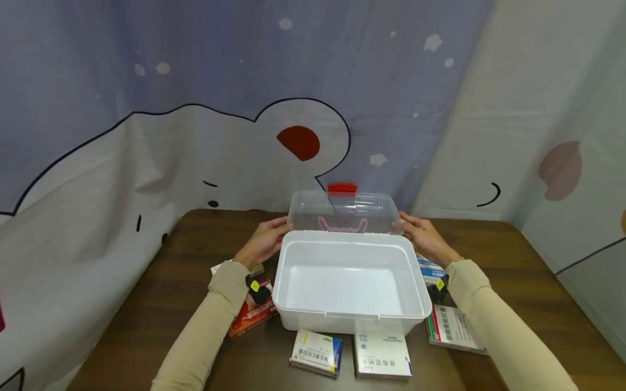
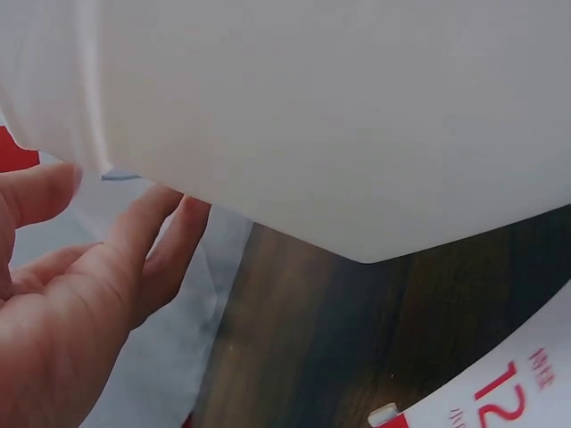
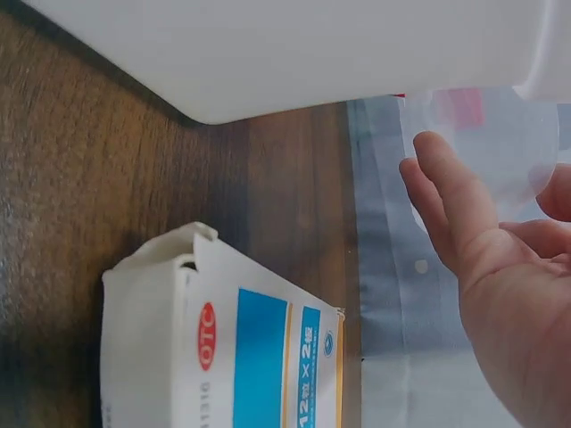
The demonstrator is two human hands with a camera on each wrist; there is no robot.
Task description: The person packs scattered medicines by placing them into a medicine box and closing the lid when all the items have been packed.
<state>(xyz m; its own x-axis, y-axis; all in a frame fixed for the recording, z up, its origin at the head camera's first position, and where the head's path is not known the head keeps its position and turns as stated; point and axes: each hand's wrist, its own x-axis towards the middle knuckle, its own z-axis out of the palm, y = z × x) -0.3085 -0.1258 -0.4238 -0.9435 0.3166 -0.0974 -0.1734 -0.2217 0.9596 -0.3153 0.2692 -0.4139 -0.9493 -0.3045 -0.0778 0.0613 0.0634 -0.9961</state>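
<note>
A white plastic storage box stands on the table, its inside bare. Its clear lid is swung up at the far side, with a red latch at the top and a pinkish handle low on it. My left hand holds the lid's left edge, thumb and fingers on either side in the left wrist view. At the right edge, my right hand holds the lid likewise; its fingers lie against the clear plastic in the right wrist view.
Medicine boxes lie around the storage box: an orange-red box at left, a yellow-and-blue box and a white box in front, a green-and-red-edged box and a blue-and-white box at right. A printed curtain hangs behind the table.
</note>
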